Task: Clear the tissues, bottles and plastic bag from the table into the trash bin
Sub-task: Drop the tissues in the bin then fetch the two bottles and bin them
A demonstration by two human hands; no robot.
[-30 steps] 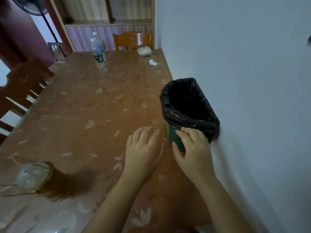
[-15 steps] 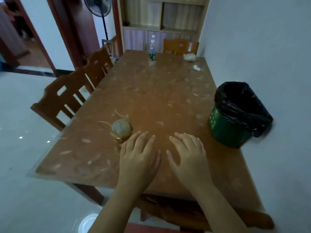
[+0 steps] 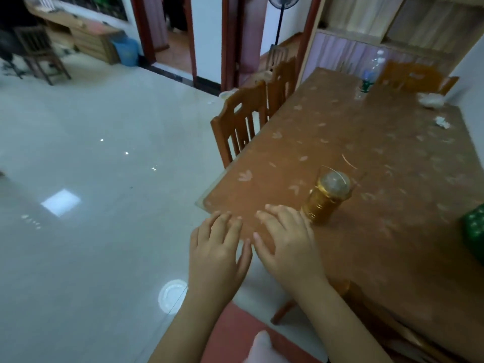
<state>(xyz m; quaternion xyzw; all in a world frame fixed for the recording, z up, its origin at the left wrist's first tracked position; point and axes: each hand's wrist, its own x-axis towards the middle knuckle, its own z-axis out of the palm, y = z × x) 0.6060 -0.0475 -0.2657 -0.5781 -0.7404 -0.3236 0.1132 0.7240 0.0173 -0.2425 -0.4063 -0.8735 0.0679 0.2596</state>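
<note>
Both hands, left hand (image 3: 217, 255) and right hand (image 3: 286, 244), hover with empty fingers spread at the near corner of the brown floral-patterned table (image 3: 392, 195). At the table's far end, well away from them, lie crumpled white tissues (image 3: 432, 100) and a clear plastic bottle (image 3: 368, 77).

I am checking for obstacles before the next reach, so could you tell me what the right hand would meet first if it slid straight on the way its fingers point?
The right hand points up-left across the table corner, passing left of the gold jar; seemingly only the table edge, then floor.
</note>
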